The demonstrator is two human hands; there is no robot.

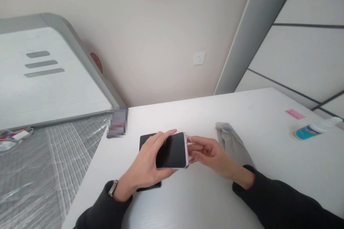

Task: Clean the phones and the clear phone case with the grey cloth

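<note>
A white table fills the room's corner. Mid-table lies a black mat, and over it the left hand grips a phone, dark screen up. Just right of the phone, the right hand pinches a clear film at its edge — seemingly only part lifted, most left to peel. Right of that lies a grey cloth — farther right, a bottle.

no legible text, labels — none readable
</note>
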